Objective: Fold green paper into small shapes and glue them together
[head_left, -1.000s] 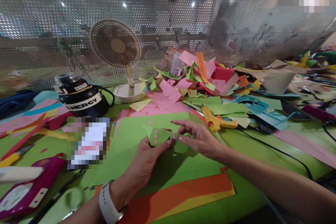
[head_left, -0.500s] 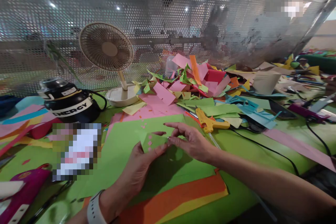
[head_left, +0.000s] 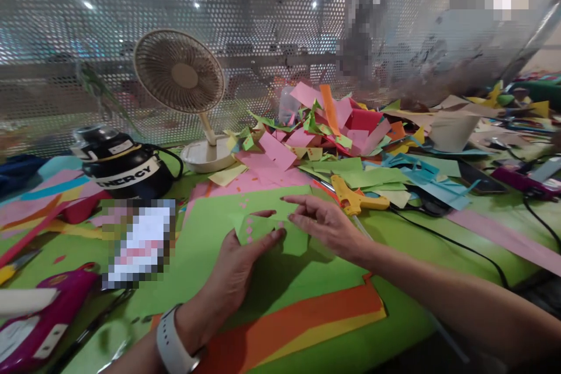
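At my far left, the cutter lies on the green worktop, and the purple device is just below it, nearer to me. Behind them stands the black bottle. Next comes my left wrist with its watch, and farther back the fan stands before the perforated screen.

In the middle, my left hand has a narrow grip which holds the green card. My thumb presses on its face, and one finger shows behind its upper edge. The card is tilted, above the large green sheet. Three pink dots make a row at its left side, and one more is near my thumb tip. The orange paper lies nearer to my body, and the heap of scraps lies beyond.

My right hand is at the right side of the card, with thumb and index finger close together. Whether this grip holds something small or touches the card, I cannot tell.

Just beyond this hand is the yellow glue gun; farther right, the pale cup and the pink strip.
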The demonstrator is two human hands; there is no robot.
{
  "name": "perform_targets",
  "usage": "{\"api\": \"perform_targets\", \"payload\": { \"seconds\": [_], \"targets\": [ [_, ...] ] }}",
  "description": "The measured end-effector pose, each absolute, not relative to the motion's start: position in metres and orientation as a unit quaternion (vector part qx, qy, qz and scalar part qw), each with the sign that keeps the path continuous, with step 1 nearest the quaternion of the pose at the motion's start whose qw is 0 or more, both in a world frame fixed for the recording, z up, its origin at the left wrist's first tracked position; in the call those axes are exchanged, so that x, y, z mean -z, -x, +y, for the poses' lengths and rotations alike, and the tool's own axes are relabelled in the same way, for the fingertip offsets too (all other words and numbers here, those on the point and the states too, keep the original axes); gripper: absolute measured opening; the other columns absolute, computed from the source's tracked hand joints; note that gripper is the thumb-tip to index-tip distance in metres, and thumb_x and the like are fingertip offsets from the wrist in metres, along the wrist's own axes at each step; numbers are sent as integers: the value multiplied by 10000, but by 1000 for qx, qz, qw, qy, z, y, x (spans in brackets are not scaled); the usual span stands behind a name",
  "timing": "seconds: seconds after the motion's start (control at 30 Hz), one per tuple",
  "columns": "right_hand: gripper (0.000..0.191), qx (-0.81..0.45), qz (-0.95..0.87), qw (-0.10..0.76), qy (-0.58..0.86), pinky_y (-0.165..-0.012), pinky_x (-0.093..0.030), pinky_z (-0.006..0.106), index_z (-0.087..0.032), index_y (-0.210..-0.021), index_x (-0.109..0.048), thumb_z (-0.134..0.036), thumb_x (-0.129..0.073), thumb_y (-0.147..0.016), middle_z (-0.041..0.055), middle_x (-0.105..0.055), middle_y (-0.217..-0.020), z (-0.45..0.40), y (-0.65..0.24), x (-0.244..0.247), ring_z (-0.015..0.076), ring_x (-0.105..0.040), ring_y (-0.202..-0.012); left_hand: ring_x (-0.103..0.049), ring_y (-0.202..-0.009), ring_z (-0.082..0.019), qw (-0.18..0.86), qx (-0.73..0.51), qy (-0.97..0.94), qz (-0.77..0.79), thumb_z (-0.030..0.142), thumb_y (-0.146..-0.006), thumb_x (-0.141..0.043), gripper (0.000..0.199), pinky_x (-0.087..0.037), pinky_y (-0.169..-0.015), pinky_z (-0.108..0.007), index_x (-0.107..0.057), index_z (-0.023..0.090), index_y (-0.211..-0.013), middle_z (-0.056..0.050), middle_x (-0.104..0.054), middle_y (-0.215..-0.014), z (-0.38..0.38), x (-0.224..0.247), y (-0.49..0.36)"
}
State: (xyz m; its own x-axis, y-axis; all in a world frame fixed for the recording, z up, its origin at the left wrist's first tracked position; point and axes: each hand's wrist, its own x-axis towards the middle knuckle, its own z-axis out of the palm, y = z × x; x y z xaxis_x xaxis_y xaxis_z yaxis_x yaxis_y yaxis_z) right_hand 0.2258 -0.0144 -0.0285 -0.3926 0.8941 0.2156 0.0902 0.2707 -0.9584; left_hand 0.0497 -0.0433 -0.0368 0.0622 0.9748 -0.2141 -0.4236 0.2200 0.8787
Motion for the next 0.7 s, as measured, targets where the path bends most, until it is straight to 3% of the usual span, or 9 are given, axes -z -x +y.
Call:
{"api": "perform_targets", "payload": {
  "seconds": [0.27,0.57,0.7],
  "targets": [
    [445,-456,-679,433,378,-678,-457,266,-144,-1247,-554,-283,-596,-827,-4,-586,-781,-15,-224,29,114,-549,-715,-682,-808,-176,675,-547,-336,364,264,-693,-801,378,-518,-744,-259,-668,184,-1039,-34,-744,-895,-44,36,-51],
    [407,-438,-705,425,360,-701,-462,271,-157,-1222,-577,-277,-596,-833,7,-597,-808,-19,-222,30,122,-569,-747,-648,-715,-140,627,-548,-364,417,228,-666,-820,462,-494,-678,-243,-610,184,-1075,-10,-716,-825,-46,37,-52],
    [417,-461,-694,426,353,-677,-460,262,-153,-1229,-568,-287,-596,-835,-1,-583,-790,-15,-225,29,118,-565,-729,-652,-823,-157,628,-550,-364,412,218,-660,-823,576,-492,-761,-258,-583,205,-1184,-19,-717,-915,-48,34,-52]
  ]
}}
